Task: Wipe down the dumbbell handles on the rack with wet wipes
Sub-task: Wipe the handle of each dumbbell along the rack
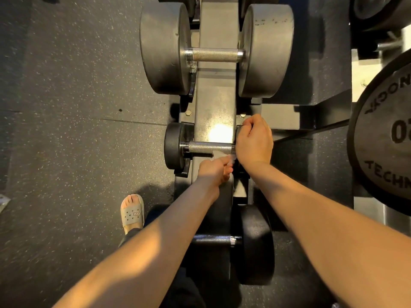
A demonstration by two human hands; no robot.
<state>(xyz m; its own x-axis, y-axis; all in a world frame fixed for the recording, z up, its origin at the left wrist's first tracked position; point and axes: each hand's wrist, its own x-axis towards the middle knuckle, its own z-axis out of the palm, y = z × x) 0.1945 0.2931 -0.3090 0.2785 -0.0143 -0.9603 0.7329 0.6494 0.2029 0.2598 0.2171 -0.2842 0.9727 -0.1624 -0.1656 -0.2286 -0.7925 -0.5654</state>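
Observation:
A small black dumbbell (175, 147) lies across the grey rack (215, 103), its knurled steel handle (209, 147) bare on the left. My right hand (254, 141) wraps over the dumbbell's right head and hides it. My left hand (214, 168) sits just below the handle, pinching a crumpled white wet wipe (219, 154) that touches the handle's underside near its right end. A large grey dumbbell (216, 54) rests higher on the rack. Another black dumbbell (253, 243) lies lower, partly behind my left forearm.
Speckled dark rubber floor (77, 107) spreads to the left. My sandalled foot (132, 212) stands beside the rack's base. A big weight plate marked 20 (387, 138) leans at the right edge, with more black weights (378, 12) above it.

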